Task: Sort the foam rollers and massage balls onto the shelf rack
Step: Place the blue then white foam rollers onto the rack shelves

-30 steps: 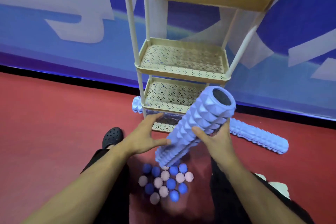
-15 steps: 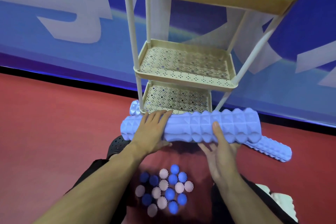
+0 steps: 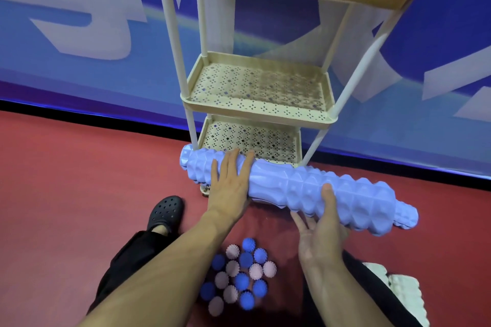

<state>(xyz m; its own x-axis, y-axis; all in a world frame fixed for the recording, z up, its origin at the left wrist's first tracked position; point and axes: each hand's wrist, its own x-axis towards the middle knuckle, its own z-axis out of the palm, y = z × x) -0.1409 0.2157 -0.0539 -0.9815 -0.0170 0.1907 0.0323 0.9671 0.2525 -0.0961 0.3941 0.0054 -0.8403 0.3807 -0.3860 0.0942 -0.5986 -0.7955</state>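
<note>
Your left hand (image 3: 230, 182) lies flat, fingers straight, on top of the foam roller (image 3: 295, 188); your right hand (image 3: 322, 231) cups it from below, thumb up its near side. The roller hangs level before the shelf rack (image 3: 328, 103)'s bottom tier, long axis from 10 to 4 o'clock. It looks longer than that tier is wide; pushed in crosswise, it may jam on the posts or roll off onto the massage balls (image 3: 240, 275) at 6 o'clock.

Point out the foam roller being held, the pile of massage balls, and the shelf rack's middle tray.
foam roller (image 3: 292, 186), head view, ridged middle
massage balls (image 3: 240, 280), head view, blue ball mid-pile
middle tray (image 3: 255, 114), head view, front rim
</note>
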